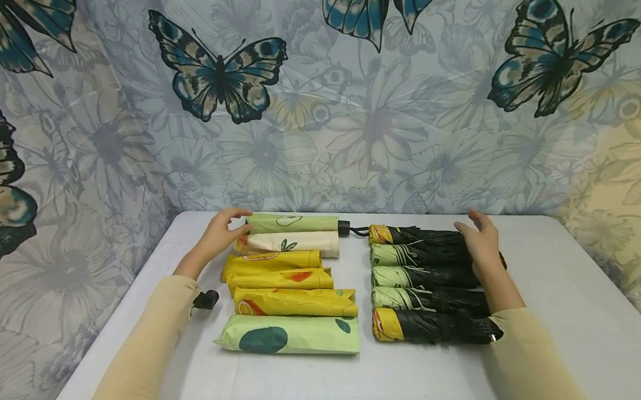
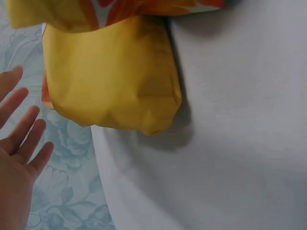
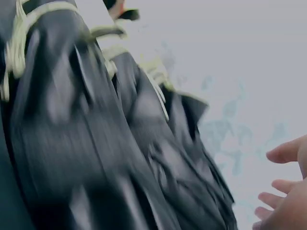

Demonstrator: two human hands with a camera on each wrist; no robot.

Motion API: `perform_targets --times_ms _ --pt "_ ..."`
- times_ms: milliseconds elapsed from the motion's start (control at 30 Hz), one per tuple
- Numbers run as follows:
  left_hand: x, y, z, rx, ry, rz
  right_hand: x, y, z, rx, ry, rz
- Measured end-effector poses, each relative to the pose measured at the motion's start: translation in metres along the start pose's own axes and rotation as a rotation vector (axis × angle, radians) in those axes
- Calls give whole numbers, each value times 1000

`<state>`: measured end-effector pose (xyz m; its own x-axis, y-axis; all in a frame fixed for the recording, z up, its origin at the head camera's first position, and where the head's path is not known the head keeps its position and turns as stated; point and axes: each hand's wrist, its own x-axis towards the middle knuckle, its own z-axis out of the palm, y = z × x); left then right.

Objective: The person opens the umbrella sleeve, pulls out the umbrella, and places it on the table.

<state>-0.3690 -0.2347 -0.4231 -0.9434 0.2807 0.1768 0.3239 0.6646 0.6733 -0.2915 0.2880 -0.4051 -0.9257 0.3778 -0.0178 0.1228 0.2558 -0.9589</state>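
My left hand (image 1: pixel 219 234) is at the left end of a light green avocado-print umbrella cover (image 1: pixel 294 221), fingertips close to its end. In the left wrist view its fingers (image 2: pixel 29 139) are spread apart, beside a yellow cover (image 2: pixel 112 72). A black end piece (image 1: pixel 344 228) with a loop shows at the green cover's right end. On the right, my right hand (image 1: pixel 483 241) hovers by the outer ends of the folded black umbrellas (image 1: pixel 445 254), fingers extended. In the right wrist view those dark umbrellas (image 3: pixel 72 120) are blurred, and the hand (image 3: pixel 288 191) stands apart from them.
Below the green cover lie a cream cover (image 1: pixel 301 245), several yellow covers (image 1: pixel 295 300) and a green one (image 1: pixel 321 336). The black umbrellas form a matching column, the nearest with a yellow end (image 1: pixel 387 325). Butterfly-print cloth (image 1: pixel 316 149) hangs behind the white table (image 1: pixel 292 396).
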Motion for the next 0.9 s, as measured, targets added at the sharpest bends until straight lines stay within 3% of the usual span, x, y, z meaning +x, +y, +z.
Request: perform_targets --times_ms 200,433,633,900 --pt "7 0 -3 82 -32 -75 -7 -12 31 41 -86 -20" --pt "16 1 -5 165 -97 -107 -14 -19 64 68 -207 -32" --pt "21 3 -4 183 -140 -107 -18 -23 92 125 -283 -37" --pt "23 5 3 212 -187 -57 -27 -28 126 239 -437 -16"
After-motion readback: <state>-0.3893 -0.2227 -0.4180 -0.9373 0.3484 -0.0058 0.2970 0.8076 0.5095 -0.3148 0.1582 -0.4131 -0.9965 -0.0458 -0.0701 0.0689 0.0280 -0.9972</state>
